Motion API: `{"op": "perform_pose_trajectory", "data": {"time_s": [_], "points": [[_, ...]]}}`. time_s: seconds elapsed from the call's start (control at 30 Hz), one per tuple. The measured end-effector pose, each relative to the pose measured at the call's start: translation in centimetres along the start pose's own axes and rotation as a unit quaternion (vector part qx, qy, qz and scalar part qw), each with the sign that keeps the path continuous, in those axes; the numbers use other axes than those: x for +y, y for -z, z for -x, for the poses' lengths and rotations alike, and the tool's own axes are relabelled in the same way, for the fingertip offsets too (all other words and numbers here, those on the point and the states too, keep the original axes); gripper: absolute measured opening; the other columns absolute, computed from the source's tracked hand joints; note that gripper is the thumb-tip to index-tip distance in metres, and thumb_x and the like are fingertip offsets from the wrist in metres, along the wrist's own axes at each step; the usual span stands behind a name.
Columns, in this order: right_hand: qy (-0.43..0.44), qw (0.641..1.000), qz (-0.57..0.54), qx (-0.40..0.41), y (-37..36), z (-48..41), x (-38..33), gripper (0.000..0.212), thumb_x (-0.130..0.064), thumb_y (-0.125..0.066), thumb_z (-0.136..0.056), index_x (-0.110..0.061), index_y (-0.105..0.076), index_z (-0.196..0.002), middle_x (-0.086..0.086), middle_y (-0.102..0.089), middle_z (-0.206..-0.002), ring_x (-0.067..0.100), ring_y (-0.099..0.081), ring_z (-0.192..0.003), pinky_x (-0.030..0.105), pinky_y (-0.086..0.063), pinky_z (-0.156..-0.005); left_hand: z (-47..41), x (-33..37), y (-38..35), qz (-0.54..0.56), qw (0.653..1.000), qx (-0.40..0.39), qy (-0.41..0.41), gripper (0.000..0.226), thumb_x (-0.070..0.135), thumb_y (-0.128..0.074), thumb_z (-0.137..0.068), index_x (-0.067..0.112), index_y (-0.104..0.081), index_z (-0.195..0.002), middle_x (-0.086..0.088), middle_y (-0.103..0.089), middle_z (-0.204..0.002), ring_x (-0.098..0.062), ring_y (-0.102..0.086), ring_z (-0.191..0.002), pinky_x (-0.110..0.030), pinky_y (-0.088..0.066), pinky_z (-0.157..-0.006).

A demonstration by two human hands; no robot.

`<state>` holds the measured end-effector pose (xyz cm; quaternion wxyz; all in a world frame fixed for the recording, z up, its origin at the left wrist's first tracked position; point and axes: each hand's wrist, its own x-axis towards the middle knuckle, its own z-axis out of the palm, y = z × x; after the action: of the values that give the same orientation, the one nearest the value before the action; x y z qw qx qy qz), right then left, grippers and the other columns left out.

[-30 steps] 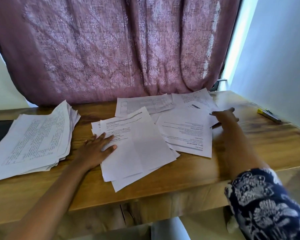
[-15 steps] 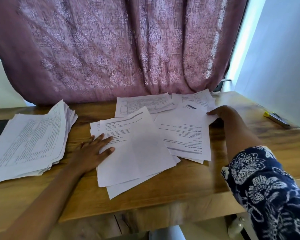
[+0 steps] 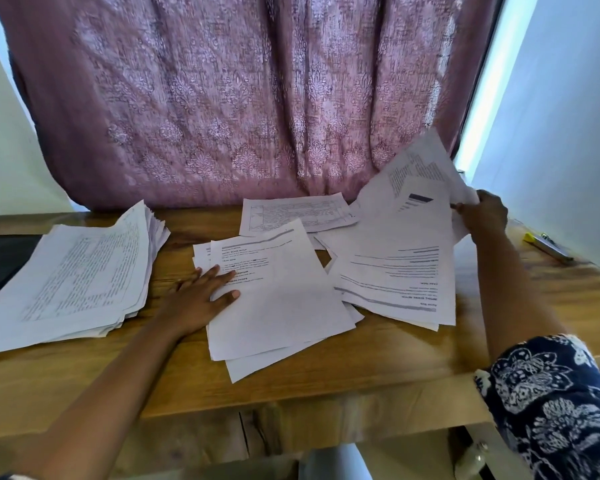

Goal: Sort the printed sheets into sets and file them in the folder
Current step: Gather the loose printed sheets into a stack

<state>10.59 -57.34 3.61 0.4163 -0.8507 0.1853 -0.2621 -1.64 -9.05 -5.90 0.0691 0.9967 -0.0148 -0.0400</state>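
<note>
The table (image 3: 378,379) is grained wood with a soft sheen. The printed sheets (image 3: 284,317) and the stack (image 3: 77,282) at the left are thin, matt white paper. The curtain (image 3: 222,116) is coarse woven cloth with a paler pattern; the sleeve (image 3: 548,403), soft printed cloth. The wall (image 3: 568,133) is smooth and matt.
</note>
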Motion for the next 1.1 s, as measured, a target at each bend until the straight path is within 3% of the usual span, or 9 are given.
{"op": "perform_pose_trajectory", "data": {"time_s": [0.2, 0.3, 0.43, 0.6, 0.7, 0.77, 0.87, 1.0, 1.1], "points": [[-0.012, 0.995, -0.098, 0.023, 4.4, 0.2, 1.4, 0.033, -0.023, -0.069, -0.079, -0.006, -0.066, -0.108, 0.009, -0.06, -0.092, 0.023, -0.056, -0.087, 0.033, -0.041, -0.072, -0.1, -0.1, -0.1, 0.013, 1.0, 0.001, 0.001, 0.073, 0.076, -0.011, -0.082, 0.048, -0.005, -0.149, 0.01, 0.002, -0.162, -0.02, 0.002, -0.149, -0.047, -0.004, -0.119], [-0.049, 0.983, -0.176, -0.004, 5.8, 0.6, 2.2, 0.039, -0.018, -0.068, -0.086, -0.001, -0.059, -0.121, 0.014, -0.059, -0.104, 0.023, -0.054, -0.087, 0.031, -0.047, -0.066, 0.1, 0.0, 0.1, 0.017, 1.0, -0.005, 0.004, 0.075, 0.075, -0.011, -0.081, 0.047, -0.006, -0.15, 0.009, 0.002, -0.162, -0.021, 0.001, -0.15, -0.047, -0.004, -0.12], [-0.104, 0.97, -0.218, -0.019, 6.1, 0.6, 2.8, 0.044, -0.016, -0.064, -0.09, -0.003, -0.052, -0.131, 0.017, -0.058, -0.115, 0.022, -0.054, -0.078, 0.018, -0.045, -0.04, 0.4, 0.3, 0.3, 0.026, 1.0, -0.004, 0.007, 0.077, 0.074, -0.012, -0.079, 0.046, -0.008, -0.15, 0.008, 0.001, -0.162, -0.021, 0.0, -0.15, -0.047, -0.005, -0.12], [-0.126, 0.955, -0.269, -0.028, 4.2, 1.2, 1.5, 0.043, -0.007, -0.063, -0.089, -0.001, -0.051, -0.13, 0.018, -0.057, -0.117, 0.025, -0.051, -0.094, 0.027, -0.055, -0.063, 0.5, 0.6, 0.6, 0.036, 0.999, -0.004, 0.014, 0.08, 0.073, -0.013, -0.077, 0.042, -0.011, -0.151, 0.006, -0.001, -0.162, -0.022, -0.002, -0.15, -0.047, -0.006, -0.12], [-0.144, 0.96, -0.241, -0.005, 1.3, 1.7, 1.4, 0.038, -0.011, -0.065, -0.086, -0.004, -0.058, -0.122, 0.021, -0.061, -0.12, 0.027, -0.055, -0.087, 0.046, -0.054, -0.084, 0.6, 1.1, 0.8, 0.071, 0.994, 0.083, -0.003, 0.081, 0.079, -0.015, -0.081, 0.038, -0.016, -0.151, 0.002, -0.008, -0.162, -0.022, -0.009, -0.149, -0.049, -0.012, -0.12], [-0.147, 0.965, -0.217, 0.017, -0.5, 2.2, 1.6, 0.039, -0.016, -0.066, -0.086, -0.006, -0.059, -0.123, 0.018, -0.062, -0.118, 0.03, -0.057, -0.09, 0.045, -0.054, -0.085, 0.6, 2.7, 1.3, 0.092, 0.981, 0.143, -0.092, 0.087, 0.088, -0.01, -0.075, 0.042, -0.018, -0.148, 0.006, -0.012, -0.161, -0.019, -0.013, -0.148, -0.048, -0.015, -0.12], [-0.144, 0.965, -0.219, 0.028, -2.2, 2.5, 2.2, 0.038, -0.017, -0.064, -0.088, -0.005, -0.059, -0.123, 0.017, -0.061, -0.12, 0.03, -0.057, -0.096, 0.043, -0.053, -0.087, -0.1, 7.3, 2.3, 0.099, 0.963, 0.103, -0.227, 0.074, 0.085, -0.014, -0.08, 0.05, -0.012, -0.145, 0.014, -0.005, -0.16, -0.012, -0.006, -0.149, -0.042, -0.01, -0.119], [-0.124, 0.97, -0.199, 0.059, -0.9, 2.2, 3.2, 0.037, -0.023, -0.063, -0.086, -0.007, -0.061, -0.12, 0.017, -0.063, -0.116, 0.03, -0.058, -0.096, 0.042, -0.05, -0.089, -2.4, 12.9, 1.4, 0.073, 0.961, 0.027, -0.265, 0.071, 0.067, -0.034, -0.088, 0.043, -0.01, -0.151, 0.012, -0.002, -0.162, -0.011, 0.0, -0.149, -0.045, -0.008, -0.118], [-0.093, 0.977, -0.173, 0.086, 1.4, 0.6, 4.9, 0.042, -0.028, -0.063, -0.08, -0.004, -0.062, -0.114, 0.013, -0.063, -0.1, 0.027, -0.059, -0.093, 0.036, -0.045, -0.08, -3.9, 15.4, 0.2, 0.044, 0.956, 0.05, -0.287, 0.072, 0.061, -0.051, -0.089, 0.039, -0.018, -0.15, 0.007, -0.01, -0.162, -0.013, -0.007, -0.149, -0.051, -0.006, -0.12]]}}
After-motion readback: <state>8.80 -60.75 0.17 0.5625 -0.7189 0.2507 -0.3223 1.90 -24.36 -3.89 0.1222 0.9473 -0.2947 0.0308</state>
